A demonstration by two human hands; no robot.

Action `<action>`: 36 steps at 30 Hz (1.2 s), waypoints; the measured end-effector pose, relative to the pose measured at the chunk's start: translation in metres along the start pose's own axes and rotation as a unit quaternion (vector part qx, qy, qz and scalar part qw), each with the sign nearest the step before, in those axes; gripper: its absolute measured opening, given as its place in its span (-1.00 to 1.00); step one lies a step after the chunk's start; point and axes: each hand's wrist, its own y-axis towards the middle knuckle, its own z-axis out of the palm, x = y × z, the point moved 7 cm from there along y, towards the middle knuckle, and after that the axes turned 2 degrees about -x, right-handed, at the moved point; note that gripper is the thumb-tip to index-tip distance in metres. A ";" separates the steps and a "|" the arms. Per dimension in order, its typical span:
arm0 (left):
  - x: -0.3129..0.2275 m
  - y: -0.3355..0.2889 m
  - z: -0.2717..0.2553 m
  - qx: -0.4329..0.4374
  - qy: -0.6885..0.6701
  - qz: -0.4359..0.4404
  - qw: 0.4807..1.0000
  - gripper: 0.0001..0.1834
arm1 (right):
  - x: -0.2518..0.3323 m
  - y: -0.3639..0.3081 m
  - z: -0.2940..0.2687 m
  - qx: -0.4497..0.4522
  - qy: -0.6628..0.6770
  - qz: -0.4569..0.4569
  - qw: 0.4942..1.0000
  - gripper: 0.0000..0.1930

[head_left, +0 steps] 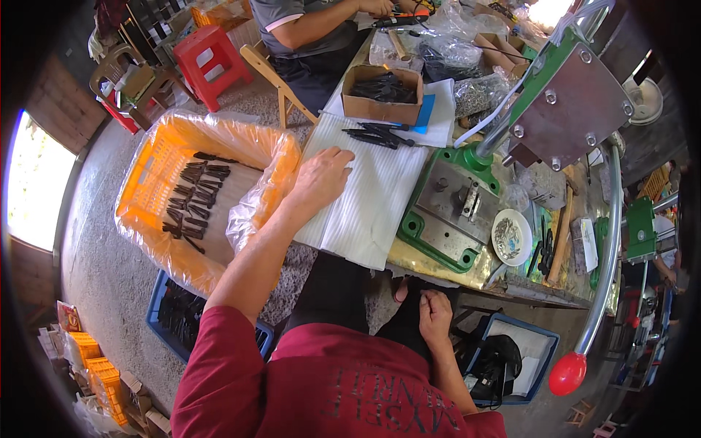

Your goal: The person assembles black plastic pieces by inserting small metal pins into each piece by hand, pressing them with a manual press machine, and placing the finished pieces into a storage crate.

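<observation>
My left hand [323, 177] rests over the white foam sheet [365, 219] on the bench, its thumb and bent fingers a little apart, with nothing visible between them. Just beyond it lie several black, slim folding-knife-like pieces [380, 135]. Behind those, a cardboard box [383, 111] holds more black pieces. On my right thigh lies my right hand [436, 315], fingers curled together; whatever they may hold is hidden. A green hand press [453, 208] with a steel base plate stands right of the foam. Its long lever ends in a red knob [567, 374].
An orange crate [135, 197] lined with clear plastic holds rows of black pieces at my left. Blue bins [157, 306] sit below. A white bowl [511, 237] of small parts and a hammer [561, 233] lie right of the press. Across the bench a co-worker [314, 29] holds a tool.
</observation>
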 end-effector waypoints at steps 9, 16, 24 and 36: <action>0.017 0.063 0.051 0.026 0.035 0.037 0.998 -0.79 | -0.006 0.000 -0.002 0.003 -0.011 0.009 1.000 -0.89; 0.020 0.074 0.077 0.068 0.067 0.014 0.995 -0.82 | -0.005 0.002 -0.002 0.002 -0.014 0.019 1.000 -0.90; 0.016 0.058 0.060 0.084 0.069 0.039 0.993 -0.84 | -0.007 0.001 -0.003 0.001 -0.008 0.016 1.000 -0.89; -0.047 -0.022 0.033 0.135 -0.477 -0.091 0.864 -0.64 | 0.010 0.006 -0.020 -0.032 0.032 0.001 0.999 -0.90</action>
